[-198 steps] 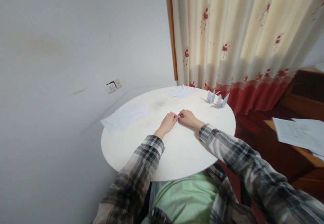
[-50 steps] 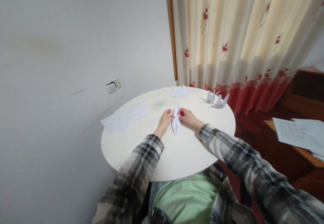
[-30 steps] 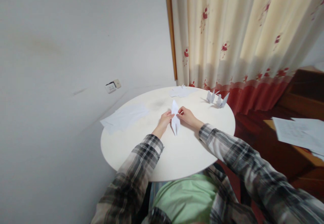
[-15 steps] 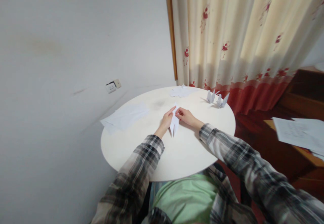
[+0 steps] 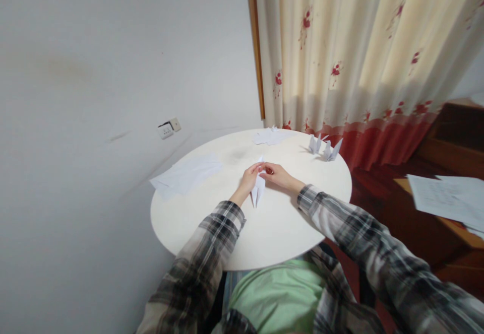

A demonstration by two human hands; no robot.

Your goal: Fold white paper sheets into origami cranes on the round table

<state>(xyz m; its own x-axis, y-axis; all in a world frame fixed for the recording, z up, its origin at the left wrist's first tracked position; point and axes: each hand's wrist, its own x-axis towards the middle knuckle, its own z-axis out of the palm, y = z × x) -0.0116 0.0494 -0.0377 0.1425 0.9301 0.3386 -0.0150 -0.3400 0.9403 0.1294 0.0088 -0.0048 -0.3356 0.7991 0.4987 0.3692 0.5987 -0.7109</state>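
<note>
A folded piece of white paper [image 5: 257,193], long and narrow with a split, pointed near end, sits over the middle of the round white table [image 5: 196,223]. My left hand [image 5: 249,179] grips its left side, fingers pointing away from me. From the right, my right hand [image 5: 278,175] pinches the paper's edge with thumb and forefinger, and the fingertips of both hands meet there. The fingers cover the paper's middle; its far tip shows just beyond them. Two folded paper cranes, a left one [image 5: 314,144] and a right one [image 5: 331,150], stand at the table's far right.
Loose white sheets [image 5: 185,175] lie at the table's left, partly over its edge. More white paper [image 5: 270,136] is at the far edge. A wall with a socket [image 5: 165,130] borders the left; a flowered curtain [image 5: 340,62] hangs behind. Papers [image 5: 446,198] rest on wooden furniture at right.
The hands have drawn together, the right fingertips now meeting the left ones over the paper. The paper's near end has shifted slightly left and toward me, and it looks narrower.
</note>
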